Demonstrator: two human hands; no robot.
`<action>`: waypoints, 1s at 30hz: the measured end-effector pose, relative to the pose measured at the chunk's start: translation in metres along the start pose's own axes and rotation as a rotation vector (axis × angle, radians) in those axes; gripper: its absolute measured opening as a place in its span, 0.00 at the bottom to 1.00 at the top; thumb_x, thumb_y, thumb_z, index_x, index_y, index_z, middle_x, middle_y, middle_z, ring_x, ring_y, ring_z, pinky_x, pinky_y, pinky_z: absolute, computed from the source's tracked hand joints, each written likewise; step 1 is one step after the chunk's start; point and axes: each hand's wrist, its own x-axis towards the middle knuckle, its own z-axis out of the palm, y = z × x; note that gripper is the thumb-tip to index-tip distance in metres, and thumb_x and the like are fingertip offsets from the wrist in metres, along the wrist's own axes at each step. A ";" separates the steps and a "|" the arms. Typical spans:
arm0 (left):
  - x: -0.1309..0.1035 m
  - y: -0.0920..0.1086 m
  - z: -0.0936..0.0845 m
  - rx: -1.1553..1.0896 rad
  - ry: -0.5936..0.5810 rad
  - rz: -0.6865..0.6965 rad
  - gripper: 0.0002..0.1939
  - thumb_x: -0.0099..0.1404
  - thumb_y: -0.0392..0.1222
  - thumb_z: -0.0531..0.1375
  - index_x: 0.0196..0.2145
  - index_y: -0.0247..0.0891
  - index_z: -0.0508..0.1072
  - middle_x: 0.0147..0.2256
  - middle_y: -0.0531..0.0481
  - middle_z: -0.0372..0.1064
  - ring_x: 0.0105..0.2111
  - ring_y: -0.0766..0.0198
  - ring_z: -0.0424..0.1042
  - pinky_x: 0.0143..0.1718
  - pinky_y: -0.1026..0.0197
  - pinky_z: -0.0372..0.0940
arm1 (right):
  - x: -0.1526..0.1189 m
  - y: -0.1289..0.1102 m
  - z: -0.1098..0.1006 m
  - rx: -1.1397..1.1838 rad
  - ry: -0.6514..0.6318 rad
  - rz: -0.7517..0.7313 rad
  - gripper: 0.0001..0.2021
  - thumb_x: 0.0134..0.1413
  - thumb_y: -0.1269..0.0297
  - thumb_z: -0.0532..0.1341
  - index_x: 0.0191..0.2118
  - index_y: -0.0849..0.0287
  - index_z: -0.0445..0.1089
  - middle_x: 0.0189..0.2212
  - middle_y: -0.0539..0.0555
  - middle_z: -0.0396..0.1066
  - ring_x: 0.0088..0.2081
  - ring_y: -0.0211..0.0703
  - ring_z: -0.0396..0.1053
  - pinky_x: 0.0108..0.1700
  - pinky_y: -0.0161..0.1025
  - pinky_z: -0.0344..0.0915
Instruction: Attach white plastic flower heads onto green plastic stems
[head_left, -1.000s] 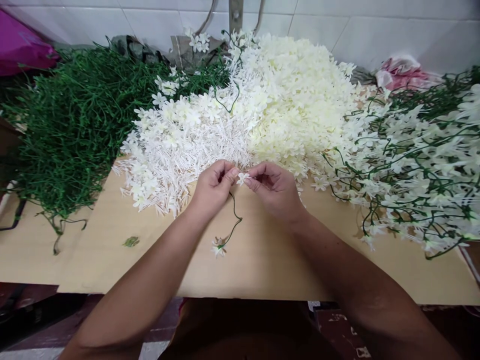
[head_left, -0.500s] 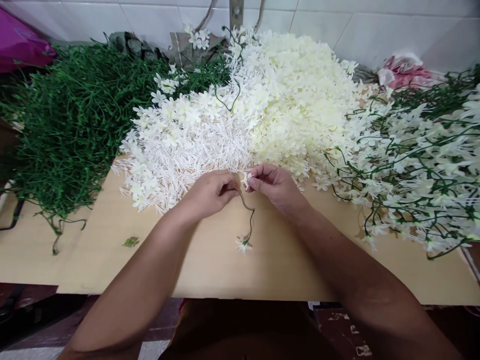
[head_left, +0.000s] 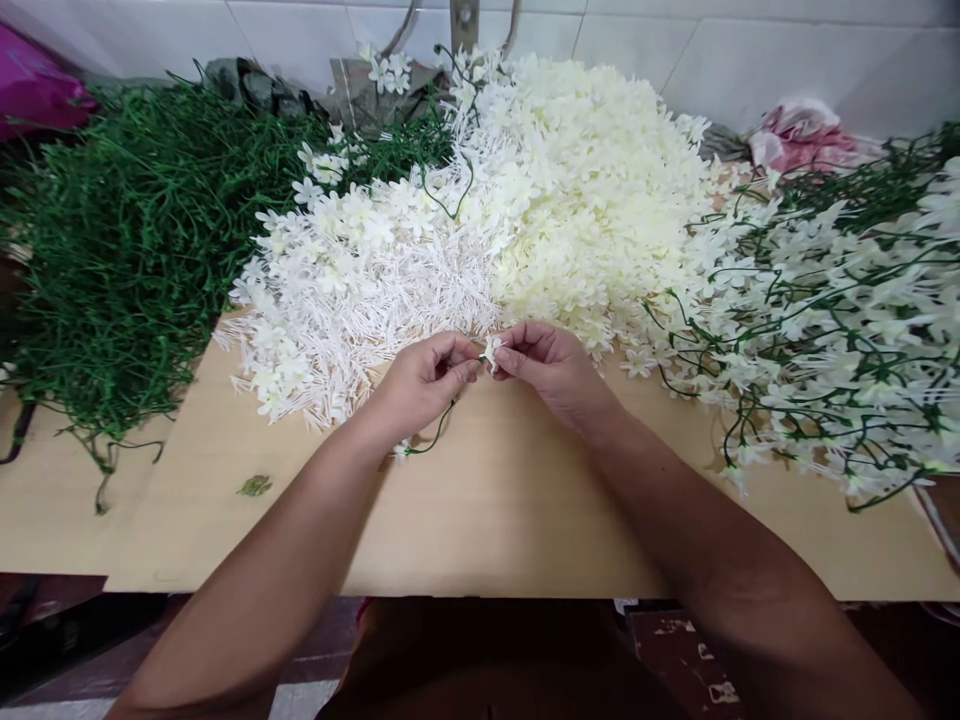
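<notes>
My left hand (head_left: 435, 378) pinches a thin green stem (head_left: 444, 428), whose lower end carries a white flower (head_left: 402, 450) hanging beside my left wrist. Between the fingertips of my right hand (head_left: 545, 365) is a small white flower (head_left: 492, 353). The stem's green tip touches the base of that flower. Just beyond my hands lies a heap of white flower pieces with thin white stalks (head_left: 420, 285). Behind my right hand rises a taller mound of cream-white blossoms (head_left: 600, 190).
Green stems (head_left: 135, 230) are piled at the left. Flowers on green stems (head_left: 840, 350) spread over the right side of the wooden table (head_left: 495, 540). A small green scrap (head_left: 255, 485) lies at front left. A pink and white cloth (head_left: 806, 138) rests by the tiled wall.
The stem in my left hand has swung to the left, and its tip now meets the flower in my right hand. Both hands remain nearly in place; the view has shifted slightly.
</notes>
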 end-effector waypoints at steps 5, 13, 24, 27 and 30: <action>0.000 0.003 0.000 0.017 0.017 0.030 0.09 0.59 0.45 0.62 0.32 0.37 0.73 0.27 0.53 0.69 0.24 0.70 0.63 0.26 0.65 0.58 | 0.000 -0.006 -0.003 -0.035 0.009 0.002 0.21 0.32 0.49 0.75 0.25 0.59 0.69 0.21 0.46 0.68 0.25 0.32 0.65 0.34 0.36 0.67; -0.002 0.003 0.001 -0.033 0.020 -0.023 0.14 0.58 0.51 0.65 0.31 0.37 0.72 0.26 0.54 0.66 0.25 0.70 0.61 0.26 0.65 0.57 | -0.001 -0.007 -0.006 -0.088 -0.009 0.003 0.20 0.36 0.51 0.75 0.25 0.60 0.70 0.22 0.48 0.70 0.27 0.33 0.67 0.35 0.36 0.66; -0.002 0.003 0.004 -0.105 0.042 -0.068 0.17 0.56 0.54 0.66 0.30 0.37 0.70 0.24 0.55 0.64 0.23 0.71 0.59 0.23 0.66 0.55 | -0.002 -0.004 -0.004 -0.176 0.049 -0.045 0.20 0.36 0.50 0.74 0.25 0.59 0.69 0.23 0.48 0.70 0.28 0.34 0.66 0.35 0.37 0.65; -0.001 0.003 0.004 -0.093 0.047 -0.090 0.17 0.56 0.54 0.66 0.29 0.37 0.69 0.21 0.57 0.60 0.20 0.72 0.54 0.21 0.66 0.51 | -0.001 0.001 -0.002 -0.216 0.085 -0.072 0.18 0.35 0.54 0.75 0.25 0.59 0.69 0.23 0.47 0.70 0.28 0.34 0.65 0.34 0.37 0.64; -0.001 0.003 0.004 -0.097 0.050 -0.110 0.17 0.56 0.54 0.65 0.27 0.37 0.67 0.20 0.58 0.57 0.19 0.73 0.51 0.20 0.66 0.48 | -0.001 0.004 0.000 -0.229 0.079 -0.068 0.19 0.32 0.54 0.76 0.25 0.59 0.69 0.24 0.47 0.69 0.28 0.35 0.65 0.33 0.37 0.65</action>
